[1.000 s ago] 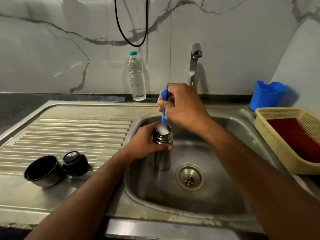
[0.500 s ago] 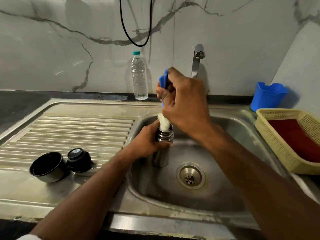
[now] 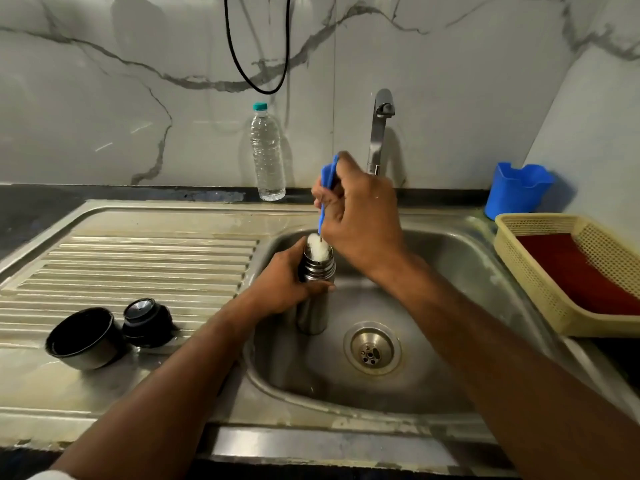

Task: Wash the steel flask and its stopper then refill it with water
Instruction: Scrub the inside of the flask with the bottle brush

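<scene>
You scrubbed the flask.
Your left hand [image 3: 284, 282] gripped the steel flask [image 3: 313, 306] (upright in the sink [image 3: 450, 258]); your right hand [image 3: 360, 216] clutched the blue brush [image 3: 327, 181], fingers curled.

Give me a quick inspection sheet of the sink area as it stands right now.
Surface: steel sink with ribbed drainboard, stained; no water seen running from the tap.
Job's things: steel flask upright in the basin; white head of the blue bottle brush at its mouth. Black stopper and cup lid lie on the drainboard.
Clutter: capped plastic water bottle at the wall; blue holder; yellow basket with red contents.
Hands: left hand grips the flask; right hand holds the brush handle.
Cables: black cable loop hangs on the wall.
Surroundings: marble-patterned wall, dark counter.
</scene>
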The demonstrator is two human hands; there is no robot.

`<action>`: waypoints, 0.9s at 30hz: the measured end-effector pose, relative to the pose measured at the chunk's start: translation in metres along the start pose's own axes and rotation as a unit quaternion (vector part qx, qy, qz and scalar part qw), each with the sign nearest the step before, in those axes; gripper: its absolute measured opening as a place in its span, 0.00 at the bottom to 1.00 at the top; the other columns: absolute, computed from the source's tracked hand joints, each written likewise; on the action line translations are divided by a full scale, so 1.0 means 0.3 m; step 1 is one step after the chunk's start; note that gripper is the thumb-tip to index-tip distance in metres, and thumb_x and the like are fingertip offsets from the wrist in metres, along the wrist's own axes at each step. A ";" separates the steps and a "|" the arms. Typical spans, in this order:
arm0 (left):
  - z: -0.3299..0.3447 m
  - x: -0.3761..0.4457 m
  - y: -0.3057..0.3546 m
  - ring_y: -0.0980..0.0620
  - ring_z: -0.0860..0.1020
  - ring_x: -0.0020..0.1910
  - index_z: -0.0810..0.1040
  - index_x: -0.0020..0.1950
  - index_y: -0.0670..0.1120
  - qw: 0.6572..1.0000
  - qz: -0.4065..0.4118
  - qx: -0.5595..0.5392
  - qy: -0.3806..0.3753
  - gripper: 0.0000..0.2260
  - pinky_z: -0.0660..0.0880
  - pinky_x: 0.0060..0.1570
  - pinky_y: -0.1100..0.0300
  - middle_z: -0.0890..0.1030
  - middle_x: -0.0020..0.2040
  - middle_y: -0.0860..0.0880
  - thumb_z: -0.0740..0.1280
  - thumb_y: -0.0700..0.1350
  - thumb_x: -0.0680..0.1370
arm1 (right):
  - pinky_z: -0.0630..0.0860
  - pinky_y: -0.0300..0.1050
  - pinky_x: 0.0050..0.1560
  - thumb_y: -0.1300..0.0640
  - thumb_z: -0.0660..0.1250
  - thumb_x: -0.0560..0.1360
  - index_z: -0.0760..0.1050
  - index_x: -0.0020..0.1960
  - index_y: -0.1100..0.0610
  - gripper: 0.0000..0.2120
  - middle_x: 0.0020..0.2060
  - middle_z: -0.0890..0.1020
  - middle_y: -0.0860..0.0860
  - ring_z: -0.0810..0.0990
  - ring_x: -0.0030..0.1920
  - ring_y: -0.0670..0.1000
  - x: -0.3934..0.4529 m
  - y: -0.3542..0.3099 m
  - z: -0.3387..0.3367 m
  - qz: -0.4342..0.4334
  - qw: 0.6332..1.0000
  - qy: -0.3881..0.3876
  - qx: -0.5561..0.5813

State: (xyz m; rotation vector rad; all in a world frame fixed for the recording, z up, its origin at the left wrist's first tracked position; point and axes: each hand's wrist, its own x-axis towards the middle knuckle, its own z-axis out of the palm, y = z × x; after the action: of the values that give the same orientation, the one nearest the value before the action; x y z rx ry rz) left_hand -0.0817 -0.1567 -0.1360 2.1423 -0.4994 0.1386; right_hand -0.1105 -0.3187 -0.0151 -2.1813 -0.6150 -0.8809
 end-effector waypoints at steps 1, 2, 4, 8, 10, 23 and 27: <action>-0.001 -0.002 0.001 0.71 0.80 0.52 0.75 0.68 0.44 1.000 -0.002 0.003 -0.003 0.29 0.72 0.53 0.76 0.83 0.54 0.57 0.83 0.41 0.70 | 0.84 0.48 0.43 0.60 0.71 0.78 0.74 0.55 0.58 0.09 0.41 0.85 0.50 0.85 0.40 0.47 -0.017 0.005 0.018 0.007 1.000 -0.025 -0.005; 0.000 -0.004 0.000 0.72 0.80 0.52 0.75 0.68 0.44 1.000 -0.003 0.004 -0.006 0.29 0.72 0.52 0.76 0.82 0.54 0.59 0.83 0.41 0.70 | 0.84 0.48 0.43 0.61 0.72 0.78 0.74 0.55 0.59 0.09 0.40 0.85 0.50 0.85 0.40 0.47 -0.025 0.010 0.025 0.008 0.999 -0.036 -0.006; 0.001 -0.001 0.000 0.71 0.80 0.53 0.75 0.69 0.44 1.000 0.000 0.005 -0.005 0.30 0.72 0.53 0.76 0.83 0.55 0.58 0.83 0.41 0.70 | 0.84 0.47 0.43 0.61 0.71 0.78 0.74 0.54 0.58 0.08 0.40 0.85 0.49 0.85 0.39 0.46 -0.006 0.010 0.007 0.003 1.000 -0.007 0.006; 0.000 -0.001 -0.002 0.69 0.80 0.57 0.74 0.73 0.45 1.000 -0.005 -0.005 -0.006 0.34 0.72 0.57 0.74 0.84 0.58 0.55 0.83 0.41 0.70 | 0.82 0.42 0.41 0.59 0.69 0.79 0.74 0.53 0.59 0.06 0.39 0.85 0.48 0.84 0.38 0.44 0.036 -0.014 -0.040 -0.026 0.996 0.078 0.021; 0.001 0.000 -0.004 0.71 0.79 0.55 0.74 0.71 0.45 1.000 -0.015 0.000 -0.001 0.32 0.72 0.57 0.75 0.83 0.57 0.58 0.83 0.41 0.70 | 0.83 0.47 0.41 0.57 0.70 0.79 0.74 0.55 0.59 0.09 0.39 0.85 0.49 0.85 0.39 0.48 0.012 -0.028 -0.015 -0.043 0.998 0.043 0.005; -0.001 -0.003 0.011 0.69 0.79 0.60 0.71 0.76 0.45 0.999 -0.021 0.022 -0.015 0.39 0.72 0.61 0.73 0.82 0.60 0.58 0.83 0.48 0.70 | 0.84 0.51 0.46 0.58 0.74 0.75 0.73 0.45 0.55 0.10 0.40 0.84 0.50 0.85 0.40 0.50 0.063 0.052 -0.035 0.087 0.996 -0.037 0.000; 0.004 -0.005 0.008 0.73 0.79 0.52 0.73 0.68 0.50 1.000 -0.014 0.008 -0.010 0.31 0.71 0.53 0.77 0.82 0.54 0.61 0.83 0.39 0.70 | 0.83 0.49 0.42 0.59 0.73 0.75 0.70 0.47 0.53 0.11 0.37 0.83 0.48 0.83 0.38 0.48 0.039 0.004 -0.033 0.044 0.998 -0.035 -0.019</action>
State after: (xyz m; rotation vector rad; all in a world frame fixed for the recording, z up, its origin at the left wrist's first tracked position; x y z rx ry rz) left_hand -0.0841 -0.1586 -0.1353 2.1672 -0.4812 0.1048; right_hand -0.1061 -0.3248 -0.0019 -2.2624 -0.5361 -0.7789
